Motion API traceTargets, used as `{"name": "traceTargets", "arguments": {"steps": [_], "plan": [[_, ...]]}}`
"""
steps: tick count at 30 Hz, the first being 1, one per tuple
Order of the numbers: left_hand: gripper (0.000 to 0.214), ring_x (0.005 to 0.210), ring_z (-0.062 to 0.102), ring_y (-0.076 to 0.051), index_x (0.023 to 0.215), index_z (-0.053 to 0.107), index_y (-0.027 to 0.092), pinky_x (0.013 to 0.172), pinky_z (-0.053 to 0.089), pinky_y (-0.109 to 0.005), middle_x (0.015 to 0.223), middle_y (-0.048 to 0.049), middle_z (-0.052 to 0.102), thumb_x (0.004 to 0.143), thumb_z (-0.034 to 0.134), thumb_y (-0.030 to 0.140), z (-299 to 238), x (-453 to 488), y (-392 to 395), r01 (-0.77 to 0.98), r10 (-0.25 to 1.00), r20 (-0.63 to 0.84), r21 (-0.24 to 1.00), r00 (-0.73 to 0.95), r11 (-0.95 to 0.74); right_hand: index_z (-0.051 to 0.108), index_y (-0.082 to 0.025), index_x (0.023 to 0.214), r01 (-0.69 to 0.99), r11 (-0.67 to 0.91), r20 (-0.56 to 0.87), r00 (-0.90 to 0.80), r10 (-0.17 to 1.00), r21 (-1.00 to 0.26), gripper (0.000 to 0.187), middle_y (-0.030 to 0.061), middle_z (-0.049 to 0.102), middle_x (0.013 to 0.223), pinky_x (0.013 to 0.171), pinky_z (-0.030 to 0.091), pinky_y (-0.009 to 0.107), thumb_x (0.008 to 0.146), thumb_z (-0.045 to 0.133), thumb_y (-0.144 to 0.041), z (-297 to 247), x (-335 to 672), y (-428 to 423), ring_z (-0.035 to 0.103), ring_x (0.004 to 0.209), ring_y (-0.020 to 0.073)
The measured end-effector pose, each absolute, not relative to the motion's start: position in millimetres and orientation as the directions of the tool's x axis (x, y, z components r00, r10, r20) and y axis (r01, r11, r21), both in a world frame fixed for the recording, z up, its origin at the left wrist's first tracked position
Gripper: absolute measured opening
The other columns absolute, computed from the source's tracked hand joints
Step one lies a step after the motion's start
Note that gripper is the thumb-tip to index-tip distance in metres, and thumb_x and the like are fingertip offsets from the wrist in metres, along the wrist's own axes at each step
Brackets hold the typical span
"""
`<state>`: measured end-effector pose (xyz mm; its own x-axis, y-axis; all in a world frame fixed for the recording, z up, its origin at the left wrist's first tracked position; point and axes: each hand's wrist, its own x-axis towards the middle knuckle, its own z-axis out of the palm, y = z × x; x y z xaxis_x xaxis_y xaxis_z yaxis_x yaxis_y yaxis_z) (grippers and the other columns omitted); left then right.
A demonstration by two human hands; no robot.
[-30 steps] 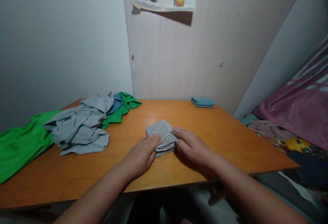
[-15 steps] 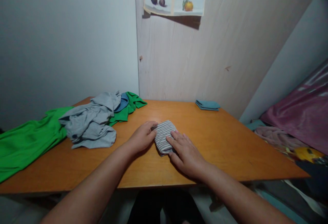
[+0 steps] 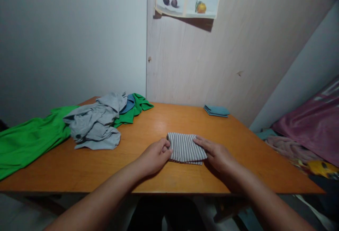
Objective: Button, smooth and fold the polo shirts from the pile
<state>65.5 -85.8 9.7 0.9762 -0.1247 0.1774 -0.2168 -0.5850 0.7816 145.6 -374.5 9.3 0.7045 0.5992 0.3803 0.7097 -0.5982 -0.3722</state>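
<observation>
A folded grey-and-white striped cloth (image 3: pixel 185 148) lies on the wooden table in front of me, its layers showing along the near edge. My left hand (image 3: pixel 160 153) pinches its left edge, fingers curled. At the opposite side my right hand (image 3: pixel 215 153) grips the right edge, fingers on top and the thumb hidden from view.
On the left of the table (image 3: pixel 148 181) lie a crumpled grey garment (image 3: pixel 95 121) and green clothing (image 3: pixel 34 132), with a blue piece (image 3: pixel 128 104) among them. A folded teal cloth (image 3: pixel 217 111) sits at the far right corner. Pink fabric (image 3: pixel 309 118) hangs beyond the right edge.
The striped cloth has turned so its stripes run toward me, and it looks wider. My right hand has moved right, from lying on top to its right edge. The view shifted slightly.
</observation>
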Motion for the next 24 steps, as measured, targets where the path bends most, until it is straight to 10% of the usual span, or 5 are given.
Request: {"name": "traceTargets", "arguments": {"steps": [4,16,24], "plan": [[0.009,0.068,0.052,-0.013,0.092,0.055,0.02,0.06,0.037,-0.024,0.075,0.0024,0.058,0.085,0.05,0.022,10.3,54.9,-89.8,-0.161,-0.146,0.108,0.895,0.983,-0.417,0.055,-0.026,0.147,0.614,-0.6,0.449,0.787,0.423,-0.513,0.047,0.0071,0.056,0.148,0.117,0.041,0.049,0.102,0.042,-0.034,5.1,142.2,-373.3,0.051,0.139,0.0251],[0.013,0.064,0.052,-0.014,0.084,0.06,0.019,0.056,0.035,-0.024,0.071,0.0004,0.061,0.076,0.051,0.015,19.7,90.6,-60.8,-0.049,0.042,0.097,0.776,0.994,-0.629,0.048,-0.02,0.152,0.803,-0.581,0.342,0.586,0.734,-0.13,0.069,0.0126,0.042,0.158,0.123,0.029,0.054,0.091,0.064,-0.049,31.3,98.9,-333.6,0.036,0.149,0.0308],[0.025,0.07,0.057,-0.014,0.098,0.063,0.018,0.059,0.04,-0.023,0.082,-0.0014,0.067,0.074,0.057,0.012,15.8,112.6,-58.1,-0.039,0.014,0.066,0.737,0.998,-0.674,0.064,-0.027,0.136,0.671,-0.572,0.293,0.731,0.616,-0.471,0.042,0.008,0.066,0.137,0.106,0.048,0.047,0.101,0.046,-0.041,21.1,114.1,-313.5,0.062,0.125,0.0283]]}}
